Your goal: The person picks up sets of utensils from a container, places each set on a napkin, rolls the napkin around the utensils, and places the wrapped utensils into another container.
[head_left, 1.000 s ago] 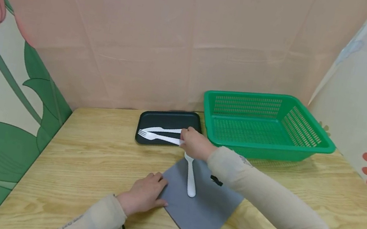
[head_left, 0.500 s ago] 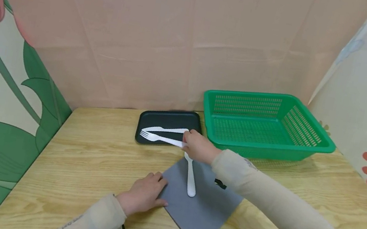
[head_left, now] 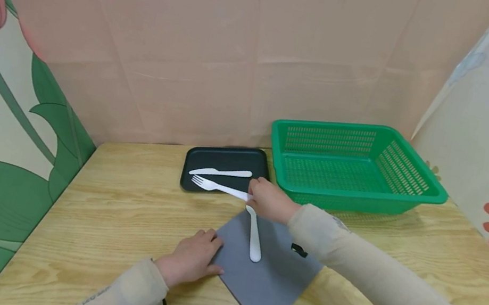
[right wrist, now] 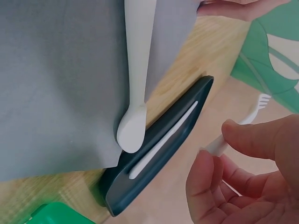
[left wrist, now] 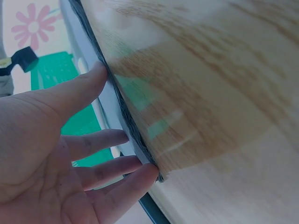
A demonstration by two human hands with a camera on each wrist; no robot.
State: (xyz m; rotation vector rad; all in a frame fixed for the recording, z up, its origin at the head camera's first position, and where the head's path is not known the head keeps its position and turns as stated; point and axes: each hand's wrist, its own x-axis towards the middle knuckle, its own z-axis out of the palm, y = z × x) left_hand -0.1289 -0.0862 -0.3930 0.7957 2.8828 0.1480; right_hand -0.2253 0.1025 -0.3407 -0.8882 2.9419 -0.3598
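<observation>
My right hand [head_left: 271,200] pinches the handle end of a white plastic fork [head_left: 219,187] between thumb and fingers. The fork's tines overlap the front of a black tray [head_left: 205,154] in the head view. On that tray lies a white knife [head_left: 221,172]. A white spoon [head_left: 253,237] rests on a grey napkin [head_left: 285,283], its bowl near the napkin's far corner. Fingers spread, my left hand [head_left: 192,257] rests at the napkin's left edge; in the left wrist view its fingertips touch the napkin's folded edge [left wrist: 126,112].
A green slotted basket [head_left: 344,196] stands at the back right, just beside the tray. All of this is on a wooden table [head_left: 130,198]. A pink backdrop [head_left: 183,56] rises behind, with printed flower sheets at both sides.
My right hand has drawn the fork slightly right and toward me, away from the knife, whose handle end now shows. The left hand, napkin and spoon have stayed put.
</observation>
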